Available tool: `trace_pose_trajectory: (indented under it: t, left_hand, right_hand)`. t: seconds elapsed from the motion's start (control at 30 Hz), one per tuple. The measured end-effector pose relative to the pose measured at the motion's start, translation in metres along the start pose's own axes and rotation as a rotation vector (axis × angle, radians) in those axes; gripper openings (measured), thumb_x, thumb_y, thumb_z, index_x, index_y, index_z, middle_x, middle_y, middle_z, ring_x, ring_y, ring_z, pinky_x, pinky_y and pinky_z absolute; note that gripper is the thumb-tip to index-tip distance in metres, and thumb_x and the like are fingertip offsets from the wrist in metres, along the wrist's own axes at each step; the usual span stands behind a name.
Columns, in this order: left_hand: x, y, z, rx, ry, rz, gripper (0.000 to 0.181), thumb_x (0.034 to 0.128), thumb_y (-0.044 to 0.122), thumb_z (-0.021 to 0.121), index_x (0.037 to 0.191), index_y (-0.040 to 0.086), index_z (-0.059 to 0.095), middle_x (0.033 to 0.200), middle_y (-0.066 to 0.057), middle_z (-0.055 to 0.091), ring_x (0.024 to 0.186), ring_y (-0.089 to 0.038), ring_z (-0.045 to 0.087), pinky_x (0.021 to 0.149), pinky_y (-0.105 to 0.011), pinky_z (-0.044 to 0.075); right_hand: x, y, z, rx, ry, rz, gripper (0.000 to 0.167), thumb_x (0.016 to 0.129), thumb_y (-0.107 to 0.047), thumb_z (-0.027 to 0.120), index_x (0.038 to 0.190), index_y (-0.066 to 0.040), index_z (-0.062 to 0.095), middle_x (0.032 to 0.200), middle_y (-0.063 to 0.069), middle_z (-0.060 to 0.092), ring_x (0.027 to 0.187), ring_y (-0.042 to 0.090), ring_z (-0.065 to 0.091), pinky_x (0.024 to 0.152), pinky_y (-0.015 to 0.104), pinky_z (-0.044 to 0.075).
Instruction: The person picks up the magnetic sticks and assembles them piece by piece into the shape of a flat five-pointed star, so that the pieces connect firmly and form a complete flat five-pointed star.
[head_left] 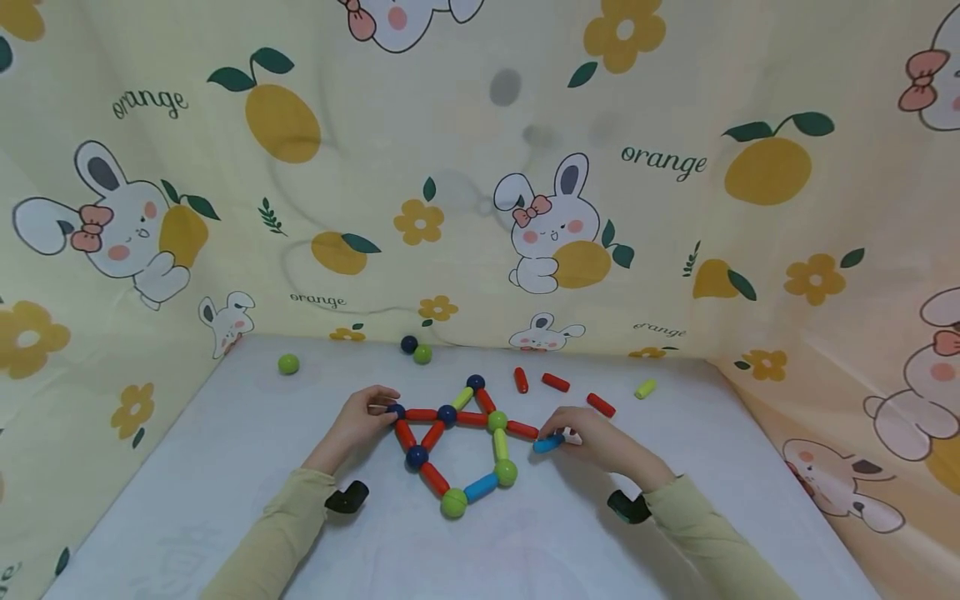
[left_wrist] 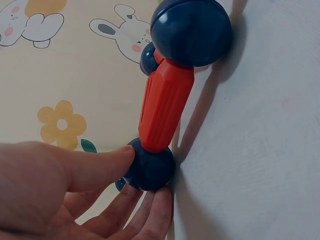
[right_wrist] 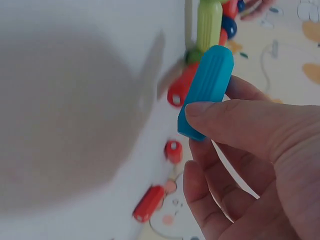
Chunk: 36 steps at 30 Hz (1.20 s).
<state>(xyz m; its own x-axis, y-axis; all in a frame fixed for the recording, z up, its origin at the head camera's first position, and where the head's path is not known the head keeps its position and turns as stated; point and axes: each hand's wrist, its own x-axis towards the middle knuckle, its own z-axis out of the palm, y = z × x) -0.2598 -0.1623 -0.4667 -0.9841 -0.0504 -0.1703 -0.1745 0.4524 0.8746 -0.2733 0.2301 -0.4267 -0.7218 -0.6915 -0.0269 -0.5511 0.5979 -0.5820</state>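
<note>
A flat frame of rods and balls lies on the white table, with red rods (head_left: 433,479), dark blue balls (head_left: 416,457) and green balls (head_left: 453,503). My left hand (head_left: 362,418) holds the dark blue corner ball (left_wrist: 152,170) at the frame's left end between thumb and fingers. To the right of the frame, my right hand (head_left: 600,435) pinches a loose blue rod (right_wrist: 210,82) between thumb and fingers. That rod is close to the free end of a red rod (head_left: 522,430) sticking out rightward from a green ball (head_left: 497,421); whether they touch, I cannot tell.
Behind the right hand lie loose red rods (head_left: 555,382) and a yellow-green rod (head_left: 645,388). Toward the back stand a dark blue ball (head_left: 408,344) beside a green ball (head_left: 422,354), and another green ball (head_left: 288,364) farther left. A printed curtain (head_left: 465,275) rises behind the table.
</note>
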Motion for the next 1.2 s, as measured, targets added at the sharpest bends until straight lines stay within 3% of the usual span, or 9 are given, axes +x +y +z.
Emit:
trace_pose_trajectory:
  t: [0.23, 0.77, 1.03, 1.2]
  left_hand:
    - [-0.001, 0.003, -0.001, -0.003, -0.003, 0.000, 0.032, 0.0894, -0.002, 0.062, 0.121, 0.003, 0.059, 0.120, -0.017, 0.059, 0.109, -0.033, 0.057, 0.093, -0.044, 0.048]
    - [-0.001, 0.001, 0.000, 0.001, -0.002, 0.002, 0.032, 0.0894, 0.000, 0.062, 0.121, 0.004, 0.059, 0.120, -0.016, 0.059, 0.110, -0.033, 0.056, 0.094, -0.046, 0.047]
    - [0.003, 0.001, -0.005, 0.007, -0.055, -0.008, 0.032, 0.0913, 0.005, 0.062, 0.123, 0.003, 0.058, 0.120, -0.016, 0.060, 0.109, -0.031, 0.057, 0.092, -0.043, 0.048]
    - [0.010, 0.000, -0.010, 0.004, -0.086, -0.020, 0.031, 0.0935, 0.014, 0.062, 0.123, 0.003, 0.059, 0.115, -0.015, 0.062, 0.102, -0.027, 0.059, 0.086, -0.038, 0.052]
  right_hand:
    - [0.004, -0.009, 0.015, -0.015, -0.069, -0.014, 0.028, 0.083, -0.001, 0.072, 0.106, -0.018, 0.072, 0.099, -0.013, 0.063, 0.094, 0.010, 0.057, 0.087, 0.035, 0.051]
    - [0.008, -0.014, 0.029, -0.013, -0.070, -0.031, 0.031, 0.084, 0.002, 0.070, 0.107, -0.019, 0.070, 0.102, -0.013, 0.063, 0.097, 0.010, 0.056, 0.089, 0.031, 0.050]
    - [-0.005, -0.018, 0.021, 0.103, 0.023, 0.008, 0.028, 0.086, 0.000, 0.069, 0.112, -0.012, 0.067, 0.105, -0.005, 0.065, 0.095, 0.017, 0.058, 0.082, 0.034, 0.052]
    - [-0.015, -0.023, 0.022, 0.262, -0.079, 0.047, 0.024, 0.091, -0.012, 0.066, 0.115, -0.009, 0.065, 0.102, 0.001, 0.066, 0.091, 0.017, 0.058, 0.078, 0.028, 0.051]
